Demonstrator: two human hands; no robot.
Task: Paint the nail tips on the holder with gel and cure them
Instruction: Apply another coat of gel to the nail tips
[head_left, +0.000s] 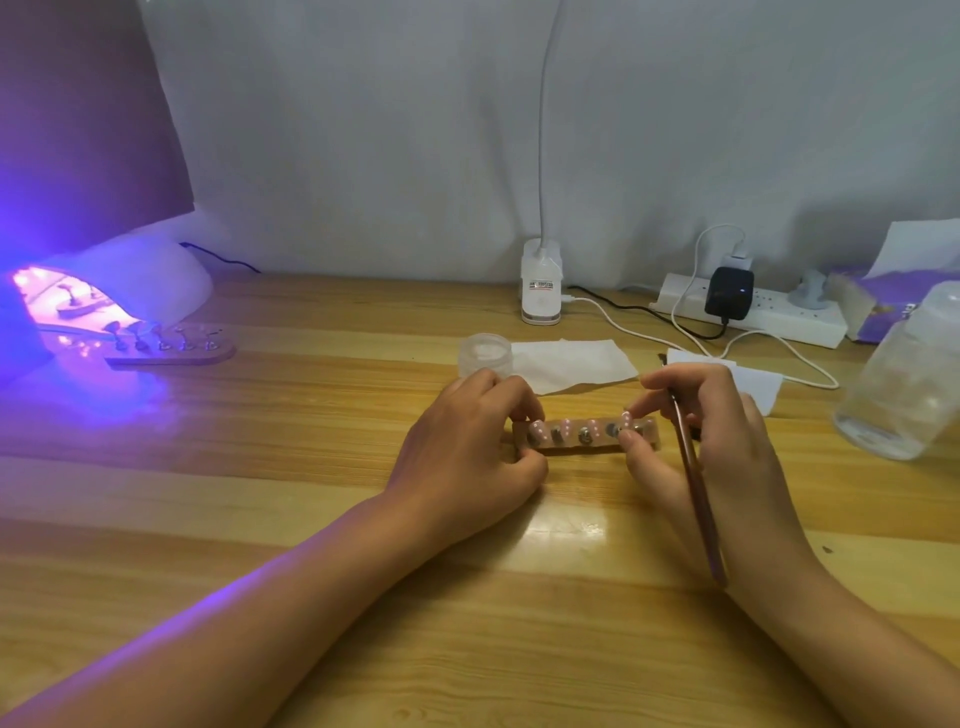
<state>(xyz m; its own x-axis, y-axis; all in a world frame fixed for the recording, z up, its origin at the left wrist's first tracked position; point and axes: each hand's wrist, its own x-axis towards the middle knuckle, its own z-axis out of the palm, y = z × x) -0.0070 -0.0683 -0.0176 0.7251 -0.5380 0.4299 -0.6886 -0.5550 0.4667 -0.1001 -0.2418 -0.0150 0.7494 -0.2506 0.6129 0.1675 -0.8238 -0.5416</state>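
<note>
**Two hands on one holder of nail tips**

Both hands meet at the holder (587, 439), which lies flat on the wooden table (311, 467) just right of centre. It carries a row of pink, white-dotted nail tips (563, 428). The left hand (467, 457) grips the holder's nine o'clock end, with its fingers curled over the far edge and its thumb on the near one. The right hand (717, 441) keeps a rose-coloured brush (696, 483) tucked against its fingers. Its thumb and forefinger close on a tip near the three o'clock end of the row.

From the holder, a frosted jar (485, 353) and a white tissue (571, 364) sit at about twelve o'clock. Out at ten o'clock a curing lamp (104, 291) glows violet, with a second holder (171, 347) at its mouth. A power strip (753, 312) lies at two o'clock, and a clear plastic container (904, 379) stands at three.
</note>
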